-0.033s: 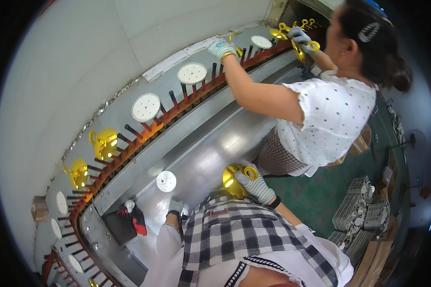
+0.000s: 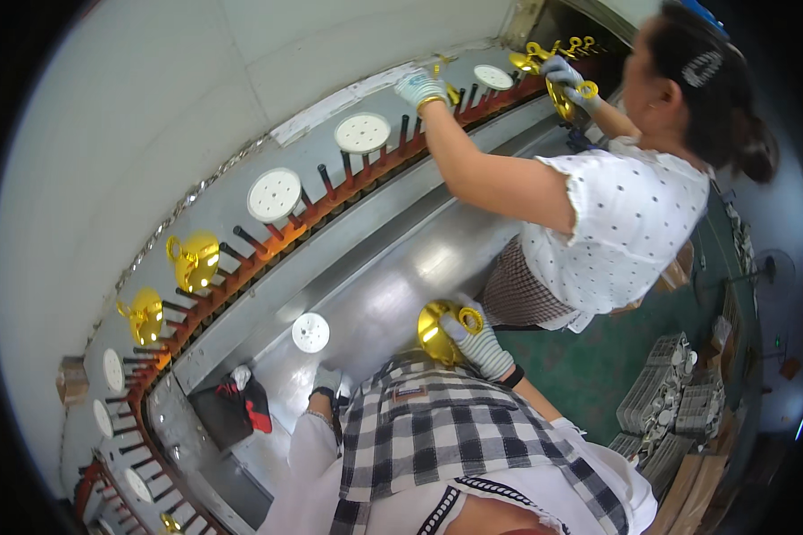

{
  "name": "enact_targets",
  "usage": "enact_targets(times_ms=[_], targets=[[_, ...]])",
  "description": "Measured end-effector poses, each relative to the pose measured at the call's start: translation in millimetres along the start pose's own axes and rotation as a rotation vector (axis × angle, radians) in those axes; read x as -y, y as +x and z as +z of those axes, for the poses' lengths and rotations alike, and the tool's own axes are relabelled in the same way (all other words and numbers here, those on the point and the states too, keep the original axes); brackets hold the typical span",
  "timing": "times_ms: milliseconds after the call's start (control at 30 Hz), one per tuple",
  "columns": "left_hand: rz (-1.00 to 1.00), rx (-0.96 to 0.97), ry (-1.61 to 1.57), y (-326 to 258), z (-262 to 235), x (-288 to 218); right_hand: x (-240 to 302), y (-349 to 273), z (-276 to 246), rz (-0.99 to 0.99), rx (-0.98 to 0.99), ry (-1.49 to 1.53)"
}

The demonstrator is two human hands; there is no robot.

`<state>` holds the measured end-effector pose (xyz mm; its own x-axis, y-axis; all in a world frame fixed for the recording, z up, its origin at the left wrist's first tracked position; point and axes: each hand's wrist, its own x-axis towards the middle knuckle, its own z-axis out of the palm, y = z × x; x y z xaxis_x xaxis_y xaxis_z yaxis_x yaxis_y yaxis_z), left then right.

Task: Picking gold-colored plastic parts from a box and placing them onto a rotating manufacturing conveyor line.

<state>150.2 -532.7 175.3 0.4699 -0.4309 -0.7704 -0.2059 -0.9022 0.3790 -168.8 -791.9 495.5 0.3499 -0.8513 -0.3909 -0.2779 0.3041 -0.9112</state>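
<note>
My right hand (image 2: pixel 484 346), in a striped glove, is closed on a shiny gold round plate with a ring (image 2: pixel 435 334), held just in front of my checked apron (image 2: pixel 419 437). The ring stands up beside my fingers. On the left, my gloved left hand (image 2: pixel 327 381) is low over the metal worktop (image 2: pixel 379 308); its fingers are too unclear to make out. A white disc with small holes (image 2: pixel 310 333) lies on the worktop just beyond that hand, apart from it.
A curved conveyor with upright dark pegs (image 2: pixel 250 239) carries white discs (image 2: pixel 275 194) and gold pieces (image 2: pixel 194 260). At the right, a co-worker (image 2: pixel 625 205) reaches over it with gloved hands, one holding a gold piece. A black and red cloth bundle (image 2: pixel 232 406) lies left; stacked racks (image 2: pixel 660 383) stand right.
The co-worker and the far end of the conveyor appear slightly farther right. The gold plate in my right hand has shifted a little to the right and tilted slightly.
</note>
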Motion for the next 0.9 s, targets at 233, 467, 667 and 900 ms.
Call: enact_targets(times_ms=[233, 467, 667, 900], targets=[[-0.055, 0.001, 0.051, 8, -3, -4, -27, -1, 2, -0.068, -0.098, -0.017], [0.005, 0.045, 0.045, 16, -8, 2, -15, 1, 6, -0.049, -0.035, 0.040], [-0.106, 0.047, 0.092, 3, -4, -5, -16, 2, 0, -0.046, -0.033, 0.007], [-0.128, 0.034, 0.112, -8, -4, 1, -24, 4, 0, -0.081, 0.001, -0.080]])
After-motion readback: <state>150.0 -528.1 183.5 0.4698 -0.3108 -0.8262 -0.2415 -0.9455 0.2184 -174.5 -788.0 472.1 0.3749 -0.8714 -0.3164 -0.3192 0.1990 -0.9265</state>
